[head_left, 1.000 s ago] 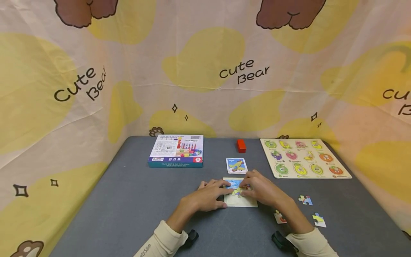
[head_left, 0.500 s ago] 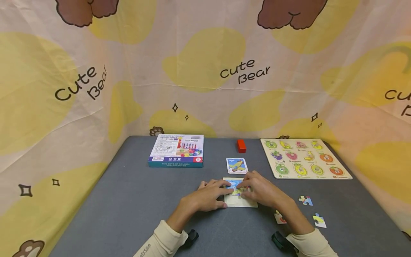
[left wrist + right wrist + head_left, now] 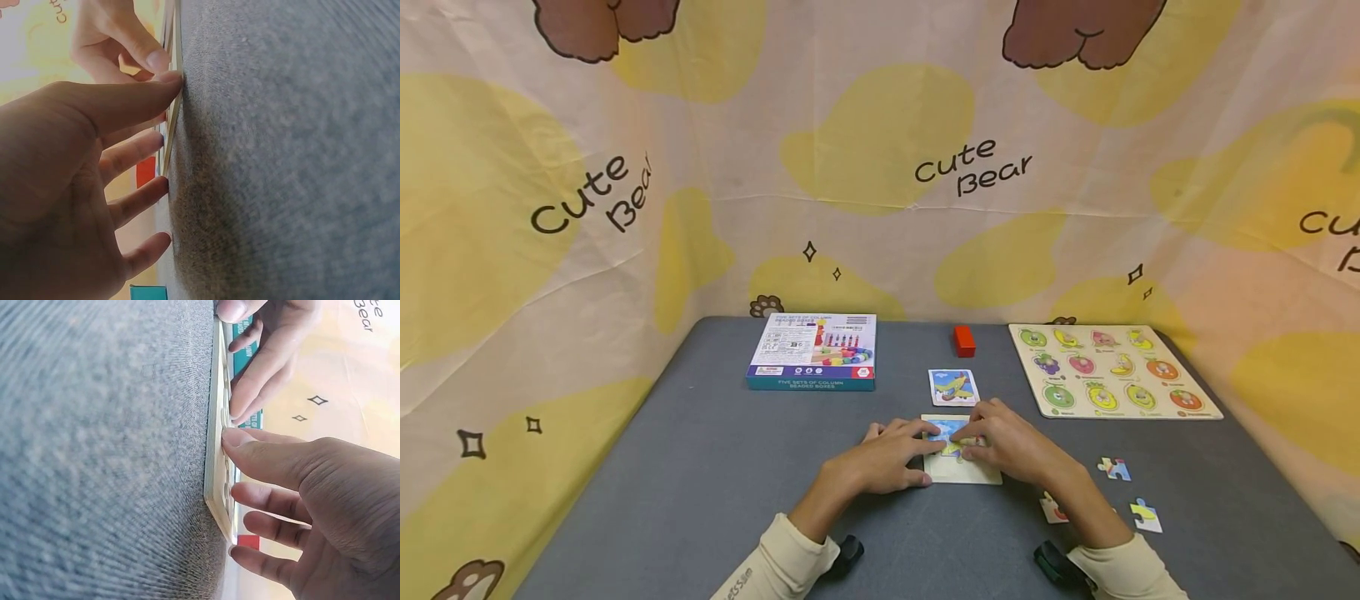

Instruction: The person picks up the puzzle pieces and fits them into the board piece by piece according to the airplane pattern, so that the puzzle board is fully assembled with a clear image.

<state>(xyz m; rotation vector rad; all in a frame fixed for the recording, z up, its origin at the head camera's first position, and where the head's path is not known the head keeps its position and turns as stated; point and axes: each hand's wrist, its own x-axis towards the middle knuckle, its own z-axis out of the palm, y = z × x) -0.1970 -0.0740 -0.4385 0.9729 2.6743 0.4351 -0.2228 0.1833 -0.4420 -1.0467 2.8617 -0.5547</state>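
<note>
A small pale wooden puzzle board [image 3: 961, 473] lies flat on the grey table, with joined blue-and-yellow puzzle pieces [image 3: 945, 427] on its far part. My left hand [image 3: 889, 458] rests at the board's left side, thumb at the near corner and extended fingertips on the pieces. At the right, my right hand [image 3: 1011, 443] bends its index finger and thumb around a puzzle piece [image 3: 958, 446], mostly hidden under the fingers. In the right wrist view, the thumb touches the layer of pieces on the board [image 3: 215, 469]. A picture card [image 3: 953, 387] with a yellow vehicle lies just beyond.
Loose puzzle pieces lie to the right: one [image 3: 1114, 468] farther back, one [image 3: 1146, 515] nearer, and another [image 3: 1053, 508] partly under the right forearm. Behind stand a boxed bead set [image 3: 811, 352], a red block [image 3: 964, 342] and a fruit board [image 3: 1112, 371].
The right index finger has shifted slightly left over the puzzle piece, and more yellow shows beneath it. The left hand stays in place.
</note>
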